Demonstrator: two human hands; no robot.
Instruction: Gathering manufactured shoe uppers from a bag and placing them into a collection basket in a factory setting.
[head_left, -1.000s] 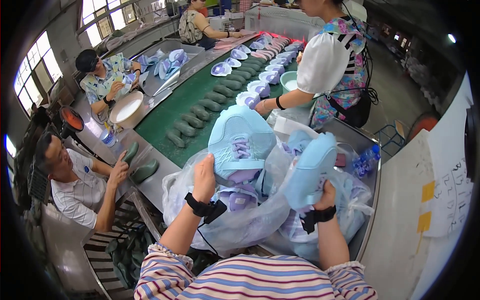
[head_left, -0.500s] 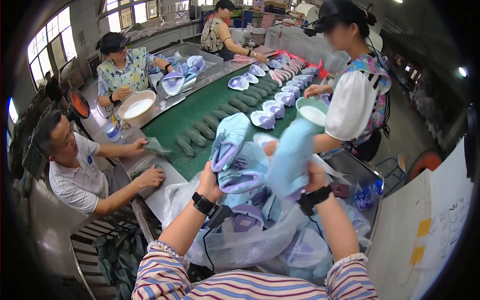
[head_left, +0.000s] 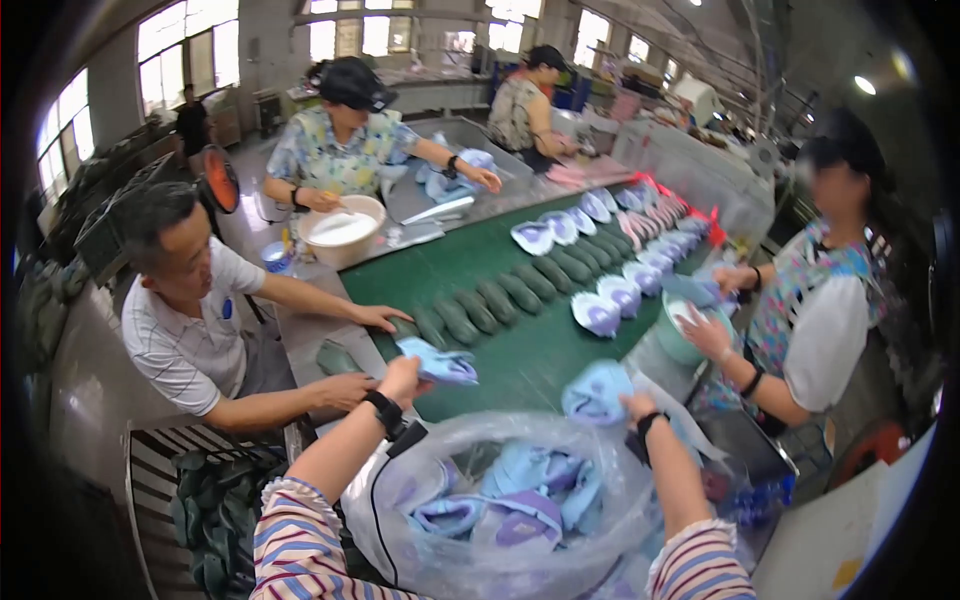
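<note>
Setting: factory hall, long green conveyor belt (head_left: 520, 350) with workers seated along both long edges.
Plastic bag (head_left: 500, 520): clear, at the belt's near end, full of pale blue and lilac shoe uppers (head_left: 500, 505).
Left hand (head_left: 400, 378): over the belt's near left corner, fingers pinched on a blue upper (head_left: 440, 362).
Right hand (head_left: 632, 405): over the belt's near right edge, fingers closed on a second blue upper (head_left: 597, 392).
Green soles (head_left: 490, 300): row along mid-belt.
Uppers on belt (head_left: 600, 300): row beside the soles, toward the right edge.
White bowl (head_left: 342, 230): far left edge, before a worker.
</note>
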